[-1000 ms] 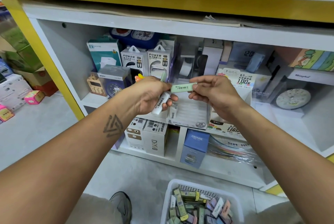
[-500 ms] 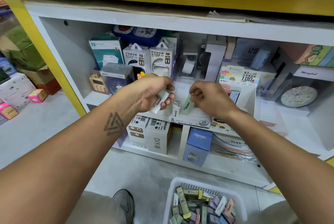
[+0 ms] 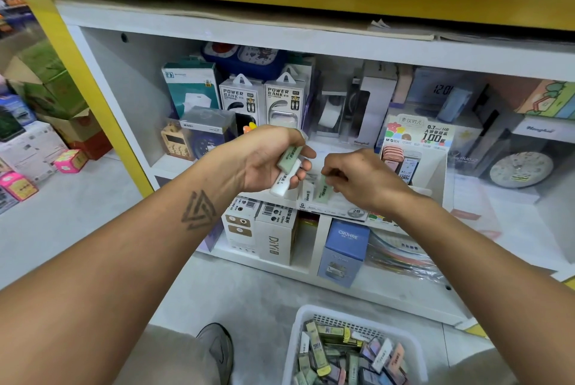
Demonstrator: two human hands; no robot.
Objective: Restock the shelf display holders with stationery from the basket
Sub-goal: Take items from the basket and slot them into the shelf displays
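1. Up front, the left hand (image 3: 267, 160) grips a green case (image 3: 290, 157) and a white case (image 3: 285, 181).
2. Right hand (image 3: 361, 179) pinches another green case (image 3: 322, 188), standing in the holder (image 3: 329, 209) on the shelf (image 3: 311, 42).
3. Basket (image 3: 298, 335) sits below, holding mixed cases.

Pale tiled floor (image 3: 102, 219) below white shelving (image 3: 311, 42) with yellow trim (image 3: 87, 98)

The left hand (image 3: 267, 160) is holding a green case (image 3: 289, 157) and a white case (image 3: 284, 182). The right hand (image 3: 364, 179) is pinching another green case (image 3: 322, 188) in the display holder (image 3: 339, 209). A white basket (image 3: 298, 331) is sitting on the floor.
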